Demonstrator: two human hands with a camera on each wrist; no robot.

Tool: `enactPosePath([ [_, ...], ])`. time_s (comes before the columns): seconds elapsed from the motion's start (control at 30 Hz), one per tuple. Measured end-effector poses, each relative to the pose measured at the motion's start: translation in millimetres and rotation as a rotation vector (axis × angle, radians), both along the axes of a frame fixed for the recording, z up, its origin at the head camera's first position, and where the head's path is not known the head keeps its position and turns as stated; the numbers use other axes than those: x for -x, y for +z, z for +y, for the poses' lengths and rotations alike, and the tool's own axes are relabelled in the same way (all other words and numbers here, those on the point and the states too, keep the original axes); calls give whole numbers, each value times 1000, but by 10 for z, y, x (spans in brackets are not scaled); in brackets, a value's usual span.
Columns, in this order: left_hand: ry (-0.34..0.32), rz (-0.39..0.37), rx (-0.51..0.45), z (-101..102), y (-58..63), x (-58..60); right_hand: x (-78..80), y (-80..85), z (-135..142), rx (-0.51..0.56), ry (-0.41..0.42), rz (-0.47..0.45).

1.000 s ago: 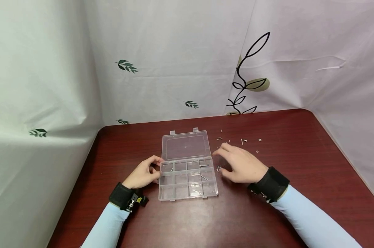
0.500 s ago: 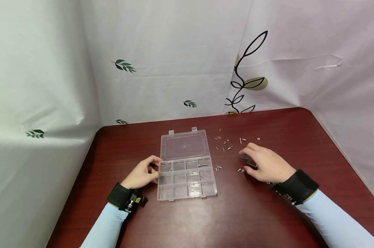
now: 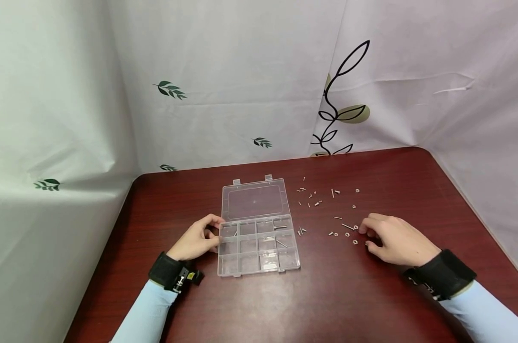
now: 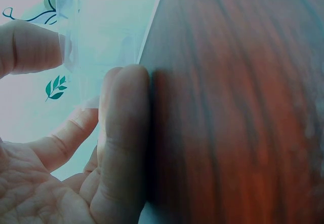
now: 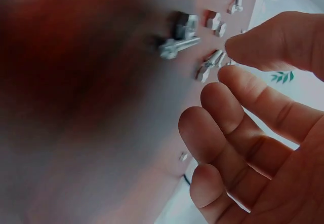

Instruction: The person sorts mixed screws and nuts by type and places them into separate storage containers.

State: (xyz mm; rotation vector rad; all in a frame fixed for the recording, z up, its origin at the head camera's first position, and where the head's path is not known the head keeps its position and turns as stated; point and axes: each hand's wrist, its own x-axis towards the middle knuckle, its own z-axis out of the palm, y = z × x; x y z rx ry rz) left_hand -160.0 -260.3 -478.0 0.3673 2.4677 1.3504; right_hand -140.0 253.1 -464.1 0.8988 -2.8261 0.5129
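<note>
A clear plastic compartment box (image 3: 259,272) lies open on the table, its lid (image 3: 254,201) folded flat behind it. Several compartments hold screws, such as a long screw (image 3: 281,227) at the back right. My left hand (image 3: 195,240) grips the box's left side, thumb and fingers on either side of its wall in the left wrist view. My right hand (image 3: 398,239) hovers by several nuts (image 3: 355,242) and a long screw (image 3: 347,226). In the right wrist view its fingers (image 5: 200,133) are loosely bent, with a gap between thumb and index finger and nothing held there.
Small screws (image 3: 317,203) and nuts lie scattered right of the box. More screws (image 3: 300,231) lie close to its right wall. The dark red table (image 3: 259,314) meets a white patterned curtain (image 3: 224,95) at the back.
My right hand has moved right, away from the box, past the scattered screws and nuts, uncovering several of them. My left hand stays on the box.
</note>
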Motion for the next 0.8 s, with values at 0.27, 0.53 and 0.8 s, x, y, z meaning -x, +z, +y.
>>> enactPosePath([
  [0.27,-1,-3,4,4,5,-5,-142,-100,154,11,4,24],
  [0.53,4,-15,-14,-3,-14,-7,-166,-163,184,37,5,55],
  [0.8,4,-18,-24,-3,-10,-1,-139,-171,155,26,-44,36],
])
